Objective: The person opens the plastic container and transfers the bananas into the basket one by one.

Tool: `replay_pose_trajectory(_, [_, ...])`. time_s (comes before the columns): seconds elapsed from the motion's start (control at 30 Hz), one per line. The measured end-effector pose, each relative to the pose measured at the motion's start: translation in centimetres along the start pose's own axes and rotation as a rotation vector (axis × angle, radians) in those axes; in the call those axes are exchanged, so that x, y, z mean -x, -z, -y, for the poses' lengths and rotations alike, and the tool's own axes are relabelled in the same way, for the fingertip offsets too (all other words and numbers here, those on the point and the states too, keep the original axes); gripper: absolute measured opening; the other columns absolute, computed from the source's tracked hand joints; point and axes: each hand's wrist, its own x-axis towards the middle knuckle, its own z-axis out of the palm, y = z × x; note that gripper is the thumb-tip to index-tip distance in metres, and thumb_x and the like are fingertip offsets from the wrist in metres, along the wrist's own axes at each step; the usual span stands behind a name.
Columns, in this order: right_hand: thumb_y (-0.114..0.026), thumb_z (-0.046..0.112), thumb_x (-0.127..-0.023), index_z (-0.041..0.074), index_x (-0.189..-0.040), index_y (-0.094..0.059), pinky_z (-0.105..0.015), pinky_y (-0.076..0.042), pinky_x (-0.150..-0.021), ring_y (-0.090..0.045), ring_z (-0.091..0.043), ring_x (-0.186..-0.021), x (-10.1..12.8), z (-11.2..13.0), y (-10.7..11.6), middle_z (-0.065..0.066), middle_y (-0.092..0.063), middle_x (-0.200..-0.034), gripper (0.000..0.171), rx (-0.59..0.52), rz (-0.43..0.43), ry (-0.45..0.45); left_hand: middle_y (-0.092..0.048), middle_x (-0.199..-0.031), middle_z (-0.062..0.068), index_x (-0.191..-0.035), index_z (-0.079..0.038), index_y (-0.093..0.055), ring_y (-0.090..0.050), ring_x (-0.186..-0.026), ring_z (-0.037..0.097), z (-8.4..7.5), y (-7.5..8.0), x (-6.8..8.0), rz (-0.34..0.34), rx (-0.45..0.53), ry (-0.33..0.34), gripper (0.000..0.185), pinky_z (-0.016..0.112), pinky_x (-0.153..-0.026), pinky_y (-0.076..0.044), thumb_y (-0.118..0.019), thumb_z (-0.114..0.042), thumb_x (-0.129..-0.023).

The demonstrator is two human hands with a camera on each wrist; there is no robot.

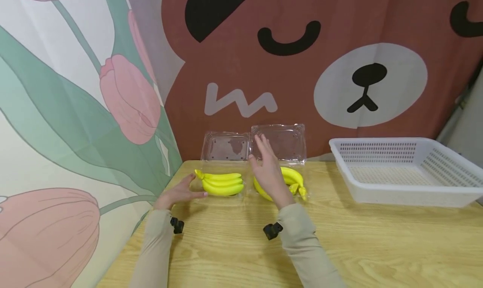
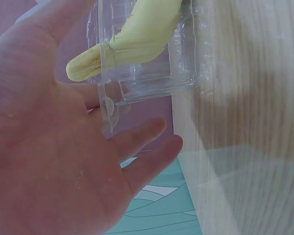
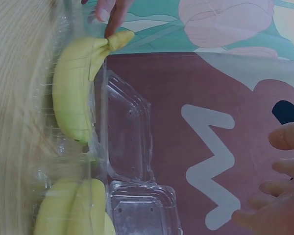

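My left hand [image 1: 180, 193] rests with loose fingers at the left end of the left clamshell [image 1: 225, 170], touching its edge beside the stem tip of the left banana bunch [image 1: 221, 184], whose long axis runs left to right across the counter [image 1: 339, 242]. My right hand [image 1: 268, 170] hovers relaxed, holding nothing, over the right banana bunch [image 1: 292, 180], in front of its raised lid. I count two bunches, two open clamshells, one white basket [image 1: 405, 170].
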Motion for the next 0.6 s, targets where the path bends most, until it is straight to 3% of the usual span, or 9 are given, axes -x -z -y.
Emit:
replay_pose_trajectory(0.13, [-0.053, 0.028, -0.102, 0.038, -0.156, -0.022, -0.053, -0.013, -0.117, -0.003, -0.011, -0.148, -0.1, 0.1, 0.5, 0.016, -0.005, -0.161, 0.064, 0.001, 0.007, -0.011, -0.012, -0.158, 0.029, -0.154, 0.008, -0.01, -0.013, -0.145, 0.045, -0.1, 0.0, 0.0, -0.008, -0.007, -0.008, 0.109, 0.06, -0.114, -0.019, -0.073, -0.048, -0.085])
replay_pose_trajectory(0.23, [-0.053, 0.027, -0.101, 0.034, -0.156, -0.024, -0.053, -0.032, -0.111, -0.005, -0.015, -0.149, -0.1, 0.0, 1.1, 0.014, -0.007, -0.162, 0.063, 0.005, 0.012, -0.01, -0.013, -0.158, 0.03, -0.154, 0.007, -0.011, -0.014, -0.144, 0.045, -0.3, 0.0, 0.1, -0.008, -0.007, -0.014, 0.109, 0.06, -0.114, -0.02, -0.074, -0.048, -0.084])
replay_pose_trajectory(0.33, [-0.054, 0.025, -0.101, 0.03, -0.156, -0.027, -0.053, -0.037, -0.108, -0.007, -0.018, -0.149, -0.2, -0.4, 1.8, 0.011, -0.01, -0.162, 0.062, 0.023, 0.007, -0.012, -0.015, -0.157, 0.031, -0.153, 0.008, -0.012, -0.016, -0.143, 0.046, -0.6, 0.1, 0.4, -0.009, -0.017, -0.022, 0.109, 0.061, -0.113, -0.022, -0.075, -0.048, -0.084])
replay_pose_trajectory(0.47, [-0.054, 0.025, -0.101, 0.028, -0.156, -0.029, -0.055, -0.023, -0.115, -0.012, -0.023, -0.149, -0.4, -1.2, 2.9, 0.008, -0.013, -0.162, 0.061, 0.07, -0.006, -0.026, -0.017, -0.156, 0.032, -0.153, 0.008, -0.014, -0.017, -0.142, 0.047, -0.8, 0.4, 0.6, -0.021, -0.047, -0.021, 0.109, 0.062, -0.112, -0.023, -0.074, -0.05, -0.084])
replay_pose_trajectory(0.6, [-0.055, 0.025, -0.101, 0.028, -0.156, -0.029, -0.06, -0.023, -0.113, -0.016, -0.03, -0.147, -0.4, -2.0, 4.0, 0.007, -0.013, -0.163, 0.061, 0.106, -0.004, -0.049, -0.018, -0.155, 0.033, -0.152, 0.008, -0.017, -0.02, -0.141, 0.049, -0.7, 0.7, 0.6, -0.065, -0.067, -0.038, 0.106, 0.062, -0.111, -0.024, -0.076, -0.046, -0.084])
